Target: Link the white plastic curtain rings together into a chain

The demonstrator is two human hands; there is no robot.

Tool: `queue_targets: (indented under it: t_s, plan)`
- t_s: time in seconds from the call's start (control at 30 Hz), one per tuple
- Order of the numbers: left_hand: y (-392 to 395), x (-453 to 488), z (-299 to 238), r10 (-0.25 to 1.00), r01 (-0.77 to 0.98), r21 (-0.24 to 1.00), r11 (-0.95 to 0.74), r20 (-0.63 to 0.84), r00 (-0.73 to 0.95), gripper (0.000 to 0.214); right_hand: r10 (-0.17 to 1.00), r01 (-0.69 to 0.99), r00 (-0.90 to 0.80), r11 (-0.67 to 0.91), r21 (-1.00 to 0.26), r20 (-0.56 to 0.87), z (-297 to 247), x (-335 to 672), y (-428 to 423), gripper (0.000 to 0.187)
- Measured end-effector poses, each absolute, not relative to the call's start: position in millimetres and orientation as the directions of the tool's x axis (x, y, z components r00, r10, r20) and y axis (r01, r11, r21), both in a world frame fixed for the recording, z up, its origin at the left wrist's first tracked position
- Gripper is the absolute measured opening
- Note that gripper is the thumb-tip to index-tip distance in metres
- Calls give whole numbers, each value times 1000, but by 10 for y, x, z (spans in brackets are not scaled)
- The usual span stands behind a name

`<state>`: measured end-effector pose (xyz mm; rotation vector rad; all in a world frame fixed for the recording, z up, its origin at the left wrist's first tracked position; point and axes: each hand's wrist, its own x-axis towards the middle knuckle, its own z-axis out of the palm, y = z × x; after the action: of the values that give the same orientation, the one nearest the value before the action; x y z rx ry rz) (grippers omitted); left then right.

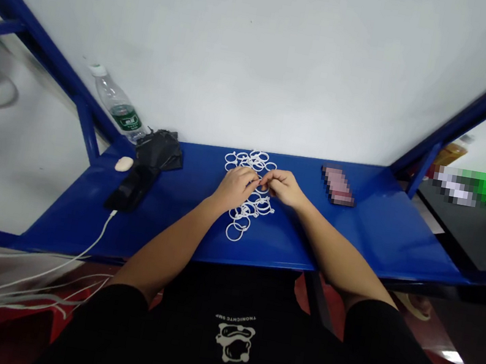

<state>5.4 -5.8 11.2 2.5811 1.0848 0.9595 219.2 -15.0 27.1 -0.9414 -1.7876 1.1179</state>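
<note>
Several white plastic rings (235,228) with small knobs, like curtain rings, lie in two clusters on a blue table (189,223). The far cluster (258,158) sits near the wall, just beyond my hands. My left hand (236,188) is closed in a pinch over the middle of the rings. Close against it, my right hand (283,187) has its thumb and forefinger pinched too. Their fingertips meet at a white ring (262,190), part of which shows below them. The fingers hide the rest of that ring.
At the left stand a clear bottle (119,102) with a green label, a crumpled black bag (162,150), a pale oval case (123,164) and a black device (132,188) on a white cable (99,232). A blurred pink phone (338,186) lies at the right. Blue metal posts flank the table.
</note>
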Motion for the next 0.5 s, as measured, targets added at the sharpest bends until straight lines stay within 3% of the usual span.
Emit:
queue_targets:
  t_s: [0.13,0.3,0.5]
  plan:
    - [-54,56,104,708,590,397,-703,473,525,20,827,333,-432,518,-788,361,278,2229,-160,26]
    - [-30,45,106,701,565,418,-712,472,534,20,793,458,-467,595,-660,391,216,2231,-142,33]
    - [-26,38,97,692,514,463,-722,499,522,18,810,644,-281,557,-525,515,110,2357,4,72]
